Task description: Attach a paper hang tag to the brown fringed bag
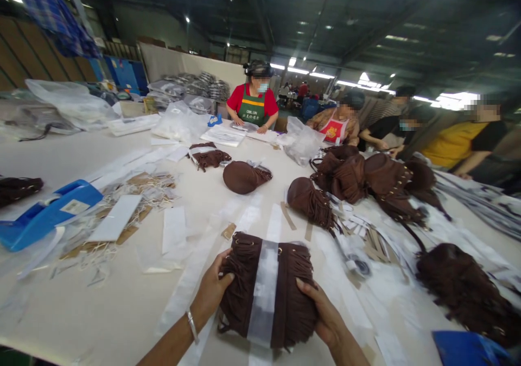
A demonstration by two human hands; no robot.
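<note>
Between my two hands is a brown fringed bag (288, 301) with small gold eyelets. A whitish translucent strip (262, 295) runs down over its middle. My left hand (214, 282) grips the bag's left side, thumb on the front, a silver bracelet at the wrist. On the opposite side my right hand (323, 309) is closed on the lower right fringe, thumb on top. The fingers behind the bag are hidden. Beneath it, pale strips (254, 219) lie on the table.
A blue tape dispenser (49, 214) stands left, beside a pile of tags and strings (142, 192). More brown bags (358, 178) are heaped right; another fringed bag (468, 290) lies nearer. A co-worker in a green apron (254, 108) is across the table (134, 311); several people stand right.
</note>
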